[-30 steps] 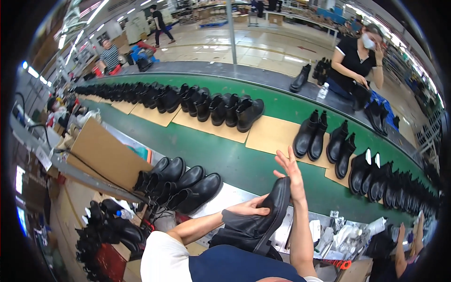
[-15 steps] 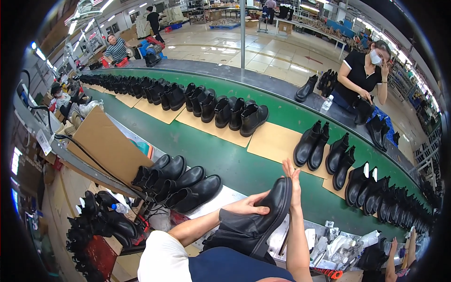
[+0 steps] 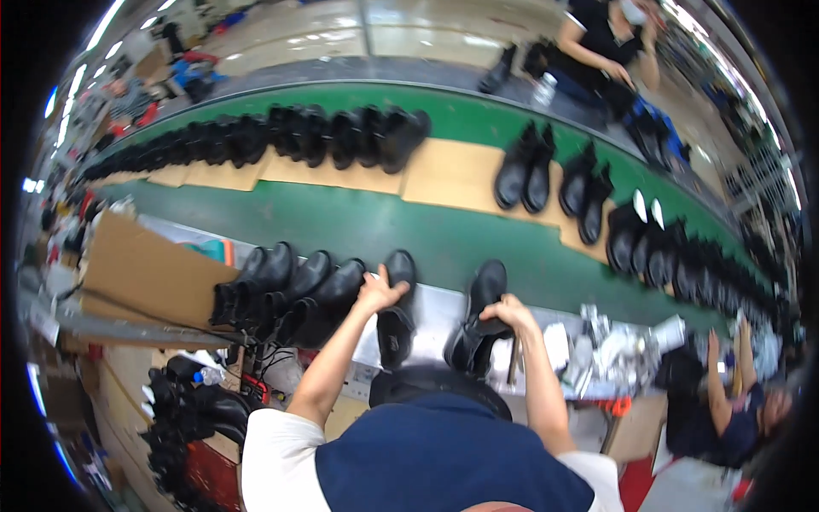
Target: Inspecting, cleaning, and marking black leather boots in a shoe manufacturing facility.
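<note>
Two black leather ankle boots stand side by side on the light metal bench in front of me, toes pointing away. My left hand (image 3: 381,293) is on the left boot (image 3: 400,266), its thumb across the instep and its fingers along the boot's left side. The open top of that boot faces me. My right hand (image 3: 509,314) is closed around the ankle part of the right boot (image 3: 488,280), whose shaft is partly hidden. Left of my left hand stands a row of similar boots (image 3: 339,286).
Beyond the bench runs a green conveyor (image 3: 333,209) with cardboard sheets (image 3: 452,175) under many black boots. A cardboard panel (image 3: 141,269) stands at left. Clear plastic items (image 3: 627,354) lie at right. Co-workers are at right (image 3: 725,410) and across the conveyor (image 3: 597,43).
The boot held up between both hands has come down to the bench, and two boots now stand there, apart. My hands have separated, one at each boot. The view has tilted downward.
</note>
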